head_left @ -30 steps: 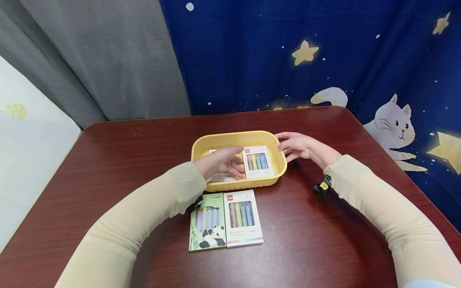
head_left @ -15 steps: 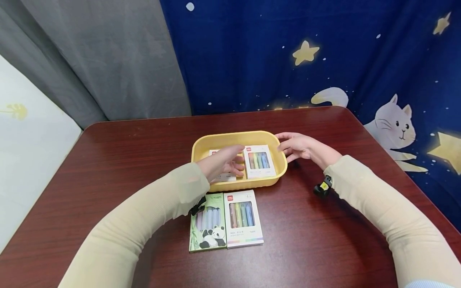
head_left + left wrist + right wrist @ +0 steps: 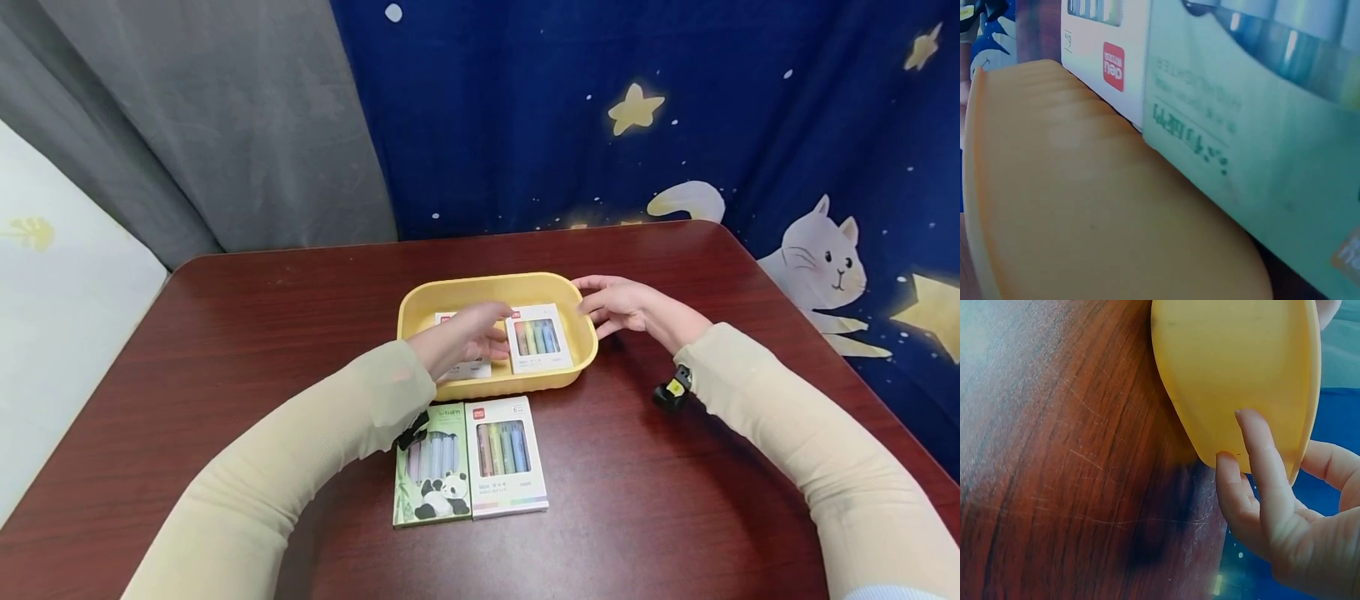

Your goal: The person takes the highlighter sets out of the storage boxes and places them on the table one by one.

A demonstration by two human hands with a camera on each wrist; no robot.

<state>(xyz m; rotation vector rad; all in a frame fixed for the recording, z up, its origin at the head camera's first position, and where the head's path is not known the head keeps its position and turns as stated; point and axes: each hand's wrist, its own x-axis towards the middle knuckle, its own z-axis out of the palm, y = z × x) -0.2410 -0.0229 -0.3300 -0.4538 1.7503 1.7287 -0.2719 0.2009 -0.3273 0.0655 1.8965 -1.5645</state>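
Note:
A yellow plastic basket [image 3: 480,385] stands on the table, holding two white highlighter boxes side by side. My left hand [image 3: 468,335] reaches into it above the left highlighter box [image 3: 474,371], partly covering it. Its fingertips are beside the right highlighter box [image 3: 542,337]; whether they touch is unclear. At the basket's right end, my right hand [image 3: 618,307] rests its fingers on the outer wall, as the right wrist view shows, with the fingers [image 3: 1259,444] only slightly bent. In front lie a green panda highlighter box [image 3: 432,467] and another white highlighter box [image 3: 507,458], close together.
The dark red wooden table [image 3: 300,333] extends around the basket. A grey curtain [image 3: 277,125] and a blue curtain [image 3: 525,108] with stars and a cat hang behind it. The left wrist view shows the two front boxes close against the basket's side.
My left hand has shifted slightly to the right inside the basket. The right highlighter box in it has moved a little right, then slightly back. My right hand has stayed in place.

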